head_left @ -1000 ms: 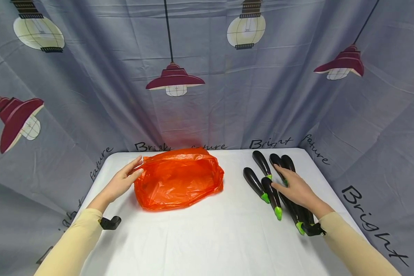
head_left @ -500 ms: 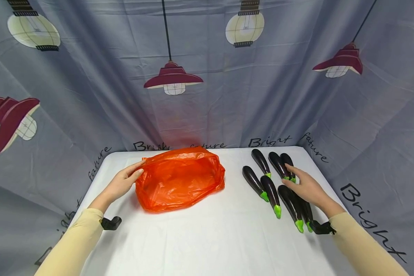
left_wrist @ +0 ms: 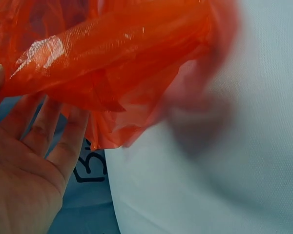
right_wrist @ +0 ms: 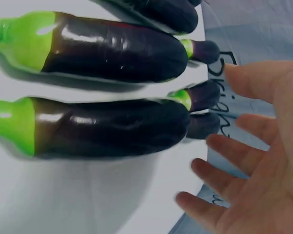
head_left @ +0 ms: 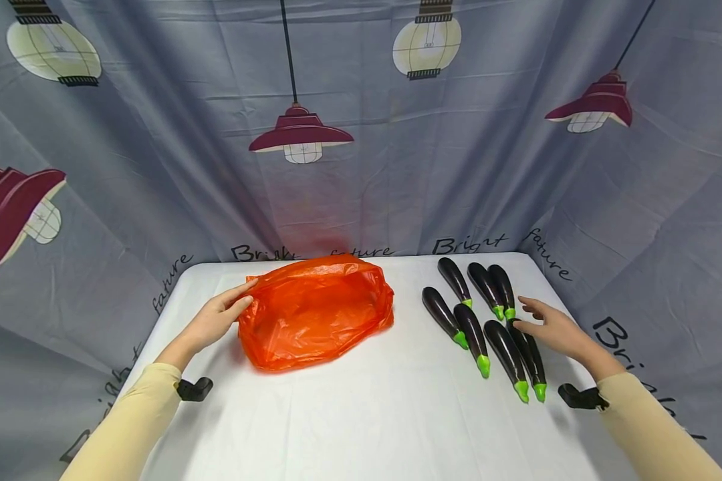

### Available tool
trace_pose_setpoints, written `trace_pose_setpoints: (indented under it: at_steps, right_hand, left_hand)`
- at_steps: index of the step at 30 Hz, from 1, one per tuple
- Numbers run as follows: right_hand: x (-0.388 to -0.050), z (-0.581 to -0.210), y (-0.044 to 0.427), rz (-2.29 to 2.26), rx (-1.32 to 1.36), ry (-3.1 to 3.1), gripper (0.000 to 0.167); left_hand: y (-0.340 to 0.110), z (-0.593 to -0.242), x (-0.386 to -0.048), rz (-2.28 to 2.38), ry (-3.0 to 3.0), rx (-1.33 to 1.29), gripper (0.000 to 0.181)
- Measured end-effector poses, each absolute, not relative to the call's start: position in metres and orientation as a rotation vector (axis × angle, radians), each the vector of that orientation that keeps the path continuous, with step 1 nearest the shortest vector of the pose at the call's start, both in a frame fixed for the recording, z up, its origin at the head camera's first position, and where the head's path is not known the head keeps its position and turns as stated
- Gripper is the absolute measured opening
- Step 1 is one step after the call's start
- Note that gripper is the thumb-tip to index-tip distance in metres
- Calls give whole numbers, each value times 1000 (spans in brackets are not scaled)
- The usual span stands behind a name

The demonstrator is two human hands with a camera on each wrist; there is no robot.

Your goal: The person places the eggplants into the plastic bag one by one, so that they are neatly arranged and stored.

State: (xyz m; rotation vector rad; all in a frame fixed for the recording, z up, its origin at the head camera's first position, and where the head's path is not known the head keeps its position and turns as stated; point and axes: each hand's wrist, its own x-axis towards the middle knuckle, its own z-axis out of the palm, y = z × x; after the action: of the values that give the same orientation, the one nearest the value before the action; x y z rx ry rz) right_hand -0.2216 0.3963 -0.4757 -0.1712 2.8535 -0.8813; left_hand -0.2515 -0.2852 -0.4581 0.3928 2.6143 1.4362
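Note:
A red-orange plastic bag (head_left: 315, 321) lies with its mouth gaping at the middle left of the table. My left hand (head_left: 210, 324) holds its left rim; in the left wrist view the bag's edge (left_wrist: 63, 58) passes between the thumb and the fingers of that hand (left_wrist: 34, 161). Several dark eggplants with green stem ends lie at the right, among them a front one (head_left: 505, 361) and a left one (head_left: 444, 317). My right hand (head_left: 556, 331) hovers at the right side of them, fingers spread and holding nothing. The right wrist view shows the nearest eggplant (right_wrist: 112, 126) apart from the fingers (right_wrist: 234, 151).
A white cloth covers the table (head_left: 361, 427). Behind and at both sides hangs a grey curtain (head_left: 361, 194) printed with lamps and lettering. A black wrist camera (head_left: 194, 389) sits on the left wrist, another camera (head_left: 580, 396) on the right.
My right hand has moved right, from over the eggplants to their right side. The eggplants stay in place on the table. My left hand stays at the bag's rim, slightly further in.

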Motion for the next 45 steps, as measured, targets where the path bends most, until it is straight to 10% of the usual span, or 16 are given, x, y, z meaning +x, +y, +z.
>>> trace_pose_setpoints:
  at_steps: [45]
  right_hand:
    - [-192,-502,430,-1239,49,2414,99]
  left_hand:
    - [-284,-465,-254,1597,2384,292,56]
